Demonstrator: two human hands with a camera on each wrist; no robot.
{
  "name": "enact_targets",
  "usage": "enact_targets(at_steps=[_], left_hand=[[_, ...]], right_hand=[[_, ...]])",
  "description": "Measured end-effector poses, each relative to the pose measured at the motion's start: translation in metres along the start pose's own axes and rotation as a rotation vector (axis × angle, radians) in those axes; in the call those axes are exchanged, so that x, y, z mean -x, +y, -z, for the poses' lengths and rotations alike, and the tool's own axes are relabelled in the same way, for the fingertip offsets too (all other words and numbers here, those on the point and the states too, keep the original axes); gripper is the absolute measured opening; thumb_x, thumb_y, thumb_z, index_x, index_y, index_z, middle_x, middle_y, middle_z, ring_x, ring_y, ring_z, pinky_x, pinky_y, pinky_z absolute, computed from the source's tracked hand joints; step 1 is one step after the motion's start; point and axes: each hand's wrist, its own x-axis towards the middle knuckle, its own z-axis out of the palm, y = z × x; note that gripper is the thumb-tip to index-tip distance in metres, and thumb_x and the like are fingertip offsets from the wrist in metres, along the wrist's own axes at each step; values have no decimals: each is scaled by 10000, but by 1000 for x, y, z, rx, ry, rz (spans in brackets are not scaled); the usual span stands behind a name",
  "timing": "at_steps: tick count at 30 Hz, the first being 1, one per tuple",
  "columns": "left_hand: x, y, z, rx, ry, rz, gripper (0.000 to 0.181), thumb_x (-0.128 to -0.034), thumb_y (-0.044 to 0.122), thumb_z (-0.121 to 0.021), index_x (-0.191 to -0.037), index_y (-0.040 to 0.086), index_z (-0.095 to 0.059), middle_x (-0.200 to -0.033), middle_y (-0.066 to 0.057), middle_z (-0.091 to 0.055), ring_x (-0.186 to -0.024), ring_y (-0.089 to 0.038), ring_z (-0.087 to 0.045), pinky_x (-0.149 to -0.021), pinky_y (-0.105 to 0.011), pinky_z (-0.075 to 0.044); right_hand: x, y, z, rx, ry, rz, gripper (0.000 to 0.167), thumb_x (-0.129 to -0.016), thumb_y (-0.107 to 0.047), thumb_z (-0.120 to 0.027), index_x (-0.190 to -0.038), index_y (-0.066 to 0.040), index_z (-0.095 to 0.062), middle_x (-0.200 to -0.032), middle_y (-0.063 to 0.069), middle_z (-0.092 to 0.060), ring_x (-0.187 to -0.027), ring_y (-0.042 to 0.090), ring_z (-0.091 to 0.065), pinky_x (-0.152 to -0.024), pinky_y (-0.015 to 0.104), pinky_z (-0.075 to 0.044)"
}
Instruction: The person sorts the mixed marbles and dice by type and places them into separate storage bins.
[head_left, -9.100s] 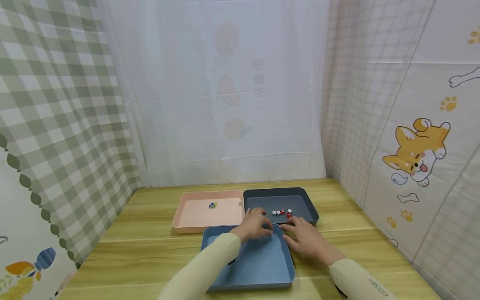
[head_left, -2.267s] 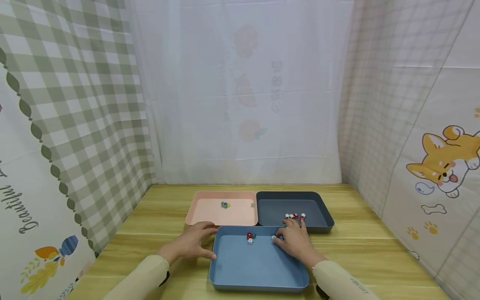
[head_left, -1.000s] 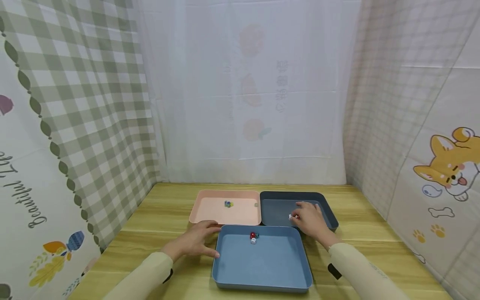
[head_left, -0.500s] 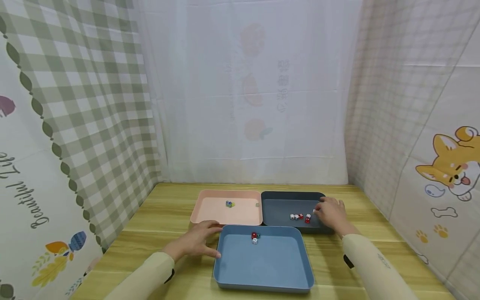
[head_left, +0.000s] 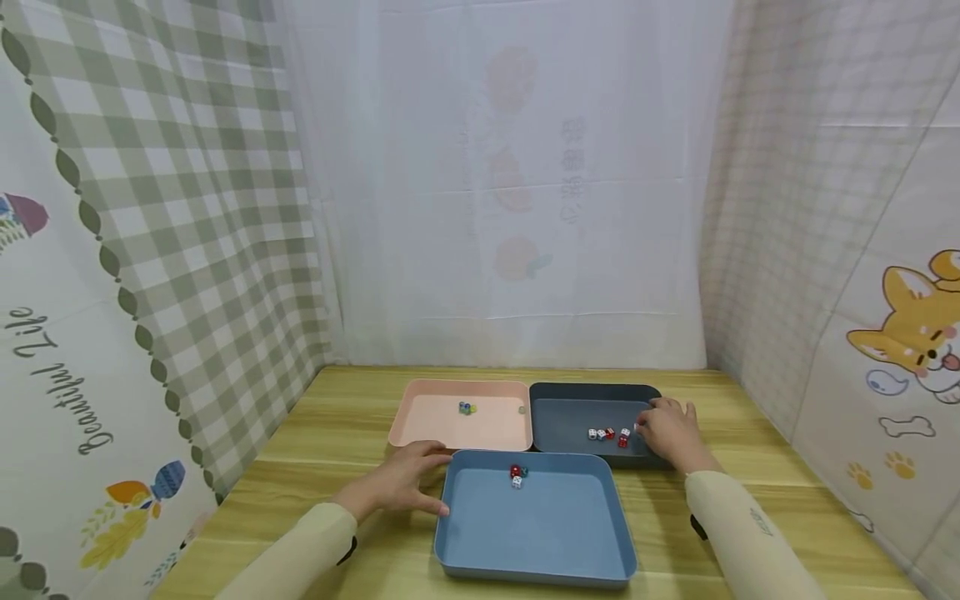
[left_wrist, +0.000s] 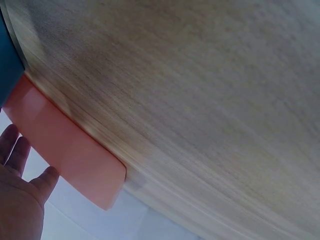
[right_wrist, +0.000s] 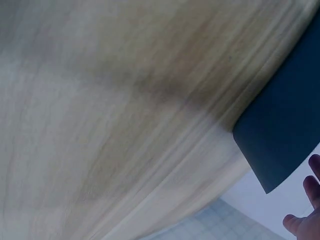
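My right hand (head_left: 669, 433) reaches over the right side of the dark tray (head_left: 570, 392). Its thumb and fingertips pinch a white die (head_left: 637, 427), mostly covered by the fingers, low near the tray floor. Left of it lie several red and white dice, among them a red die (head_left: 623, 442). My left hand (head_left: 401, 481), fingers loosely extended, rests at the left rim of the blue tray (head_left: 536, 533). Inside that tray, by the far wall, sit a red die (head_left: 514, 471), a teal die (head_left: 524, 472) and a white die (head_left: 517, 482). The wrist views show no dice.
A pink tray (head_left: 431, 429) stands left of the dark one, holding a small cluster of glass beads (head_left: 467, 408) and a single pale bead (head_left: 522, 410). All three trays stand close together on the wooden table (head_left: 345, 433). Cloth curtains (head_left: 517, 250) enclose the back and sides.
My right hand has gone from the blue tray, where a white die lay at its fingertips, to the dark tray's right side. My left hand, earlier inside the blue tray, moved to its left rim.
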Motion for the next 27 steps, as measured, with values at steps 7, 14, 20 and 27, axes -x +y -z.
enact_targets(at_steps=[7,14,20,27], left_hand=[[-1,1,-1,4,-5,-7,872,-780,633,-743,-1416,70,-546,-1475,-155,-435,-1360,-320,-395,-1094,-517,-345],[-1,1,0,10,4,-11,852,-777,601,-768,-1410,72,-553,-1471,-159,-439,-1356,-321,-399,-1090,-519,-349],[-1,0,-1,18,0,-1,852,-776,601,-768,-1412,77,-551,-1472,-160,-437,-1359,-322,-398,-1089,-523,-349],[0,0,-1,26,-3,4,870,-780,628,-747,-1423,80,-541,-1480,-161,-429,-1366,-329,-389,-1086,-535,-349]], right_hand=[[5,8,-5,16,30,-14,235,-928,-114,-654,-1132,-22,-727,-1327,344,-504,-1245,537,-414,-1000,780,-188],[8,7,-2,3,59,11,217,-923,-131,-671,-1105,-33,-735,-1312,346,-513,-1227,536,-428,-989,777,-205],[6,3,-2,-9,75,36,223,-920,-146,-683,-1111,-45,-738,-1316,337,-525,-1234,534,-434,-992,775,-212],[0,-9,-2,-57,111,113,234,-923,-194,-700,-1104,-52,-742,-1303,309,-552,-1235,519,-456,-964,745,-281]])
